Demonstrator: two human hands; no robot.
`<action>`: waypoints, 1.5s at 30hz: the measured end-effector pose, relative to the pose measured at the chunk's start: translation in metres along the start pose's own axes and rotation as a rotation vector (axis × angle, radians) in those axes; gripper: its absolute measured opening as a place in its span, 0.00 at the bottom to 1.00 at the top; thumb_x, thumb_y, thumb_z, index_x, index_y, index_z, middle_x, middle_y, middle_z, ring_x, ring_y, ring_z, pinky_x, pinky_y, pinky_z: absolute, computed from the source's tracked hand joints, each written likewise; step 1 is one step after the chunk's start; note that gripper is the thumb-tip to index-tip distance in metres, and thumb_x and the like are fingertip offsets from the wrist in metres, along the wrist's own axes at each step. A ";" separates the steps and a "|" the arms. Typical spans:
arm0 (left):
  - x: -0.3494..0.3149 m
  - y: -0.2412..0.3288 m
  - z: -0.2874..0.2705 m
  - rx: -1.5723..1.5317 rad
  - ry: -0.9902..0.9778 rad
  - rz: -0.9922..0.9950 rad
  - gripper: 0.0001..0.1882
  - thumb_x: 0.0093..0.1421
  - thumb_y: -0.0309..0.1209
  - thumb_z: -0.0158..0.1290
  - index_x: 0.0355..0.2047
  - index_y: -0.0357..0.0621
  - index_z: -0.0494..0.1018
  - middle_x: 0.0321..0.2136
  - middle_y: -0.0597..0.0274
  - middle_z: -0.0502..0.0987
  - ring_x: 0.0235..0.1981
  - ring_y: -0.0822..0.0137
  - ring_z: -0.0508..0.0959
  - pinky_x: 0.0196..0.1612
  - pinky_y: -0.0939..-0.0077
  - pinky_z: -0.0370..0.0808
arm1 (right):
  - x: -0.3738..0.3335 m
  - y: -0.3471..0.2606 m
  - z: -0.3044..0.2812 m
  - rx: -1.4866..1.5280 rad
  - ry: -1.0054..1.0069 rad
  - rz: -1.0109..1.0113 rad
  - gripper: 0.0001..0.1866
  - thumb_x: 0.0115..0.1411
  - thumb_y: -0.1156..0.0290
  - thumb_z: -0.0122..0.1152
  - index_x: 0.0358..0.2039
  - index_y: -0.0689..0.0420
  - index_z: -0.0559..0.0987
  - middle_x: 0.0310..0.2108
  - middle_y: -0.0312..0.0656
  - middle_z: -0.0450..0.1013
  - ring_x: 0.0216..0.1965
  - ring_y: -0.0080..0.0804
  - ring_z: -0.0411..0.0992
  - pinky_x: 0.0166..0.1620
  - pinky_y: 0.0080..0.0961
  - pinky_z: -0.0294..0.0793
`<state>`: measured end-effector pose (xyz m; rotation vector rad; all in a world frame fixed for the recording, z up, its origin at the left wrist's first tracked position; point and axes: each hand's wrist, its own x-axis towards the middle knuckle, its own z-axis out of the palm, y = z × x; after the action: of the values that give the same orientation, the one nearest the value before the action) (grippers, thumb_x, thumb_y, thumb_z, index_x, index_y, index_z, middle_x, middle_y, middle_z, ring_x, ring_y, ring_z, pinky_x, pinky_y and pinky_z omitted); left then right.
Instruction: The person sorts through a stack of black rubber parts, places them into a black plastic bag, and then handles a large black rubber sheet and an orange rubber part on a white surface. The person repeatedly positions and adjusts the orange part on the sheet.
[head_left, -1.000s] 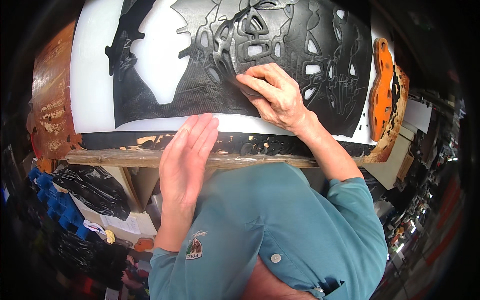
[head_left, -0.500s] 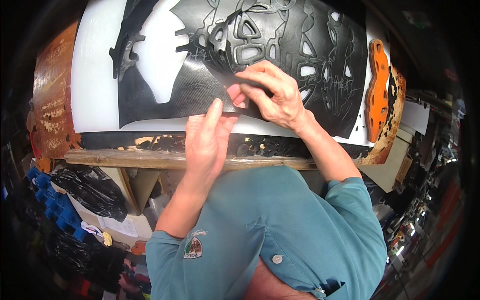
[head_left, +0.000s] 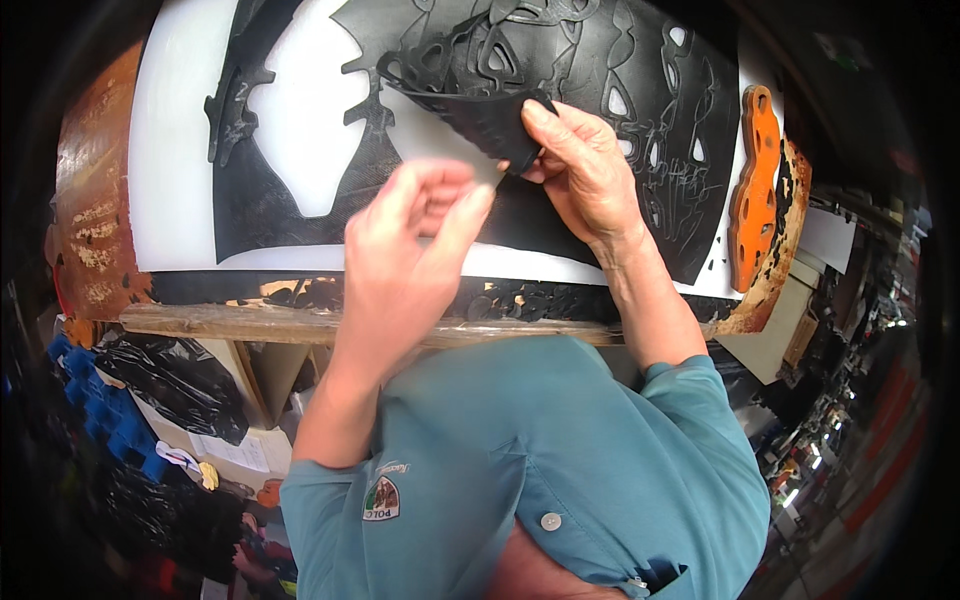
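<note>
A black rubber sheet [head_left: 270, 225] with cut-out shapes lies on a white board [head_left: 170, 150]. My right hand [head_left: 590, 175] is closed on a black rubber cut-out piece [head_left: 480, 120], pinching its near right end between thumb and fingers. The piece is raised and bent above the sheet, its slotted far end up to the left. My left hand [head_left: 405, 250], blurred by motion, hovers just left of the piece over the sheet's near edge. Its fingers are loosely curled and apart from the thumb, with nothing seen between them.
An orange template with holes [head_left: 755, 190] rests along the board's right side. Black scraps [head_left: 500, 298] lie along the bench's wooden front edge [head_left: 240, 322]. Below left are a black plastic bag [head_left: 180, 385] and blue interlocking pieces [head_left: 105, 415].
My right hand has lifted and turned up the rubber piece, baring white board beneath. My left hand has let go of the near edge and risen. The sheet appears slightly further left.
</note>
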<state>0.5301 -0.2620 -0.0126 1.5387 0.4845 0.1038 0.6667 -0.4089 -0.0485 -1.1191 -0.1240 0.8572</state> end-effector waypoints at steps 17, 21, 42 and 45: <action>0.046 -0.028 0.018 0.077 0.121 0.205 0.08 0.62 0.19 0.58 0.31 0.37 0.68 0.18 0.65 0.73 0.17 0.79 0.72 0.21 0.80 0.70 | -0.008 0.004 0.005 -0.292 0.099 -0.155 0.15 0.72 0.59 0.61 0.43 0.58 0.86 0.34 0.30 0.79 0.31 0.13 0.68 0.33 0.15 0.65; 0.039 -0.028 0.002 0.205 0.002 0.141 0.04 0.70 0.20 0.49 0.35 0.37 0.70 0.27 0.67 0.77 0.26 0.81 0.75 0.31 0.85 0.75 | -0.006 0.005 0.003 -0.242 0.103 -0.154 0.14 0.73 0.61 0.60 0.43 0.59 0.86 0.35 0.34 0.82 0.30 0.13 0.70 0.33 0.14 0.65; 0.042 -0.013 0.001 -0.014 0.092 0.121 0.08 0.74 0.24 0.50 0.50 0.34 0.73 0.42 0.55 0.81 0.37 0.75 0.79 0.40 0.82 0.78 | -0.005 -0.042 -0.010 -0.259 0.216 -0.409 0.14 0.73 0.63 0.61 0.45 0.62 0.84 0.33 0.36 0.83 0.31 0.16 0.78 0.32 0.12 0.74; 0.047 -0.003 0.015 -0.169 0.079 0.110 0.15 0.69 0.27 0.59 0.50 0.29 0.72 0.42 0.53 0.81 0.39 0.72 0.81 0.43 0.78 0.80 | -0.010 -0.033 0.012 -0.245 0.146 -0.434 0.12 0.73 0.70 0.61 0.49 0.66 0.82 0.37 0.38 0.82 0.35 0.19 0.77 0.39 0.18 0.78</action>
<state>0.5769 -0.2591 -0.0273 1.3988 0.4423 0.2850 0.6718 -0.4120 -0.0119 -1.3173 -0.3444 0.3775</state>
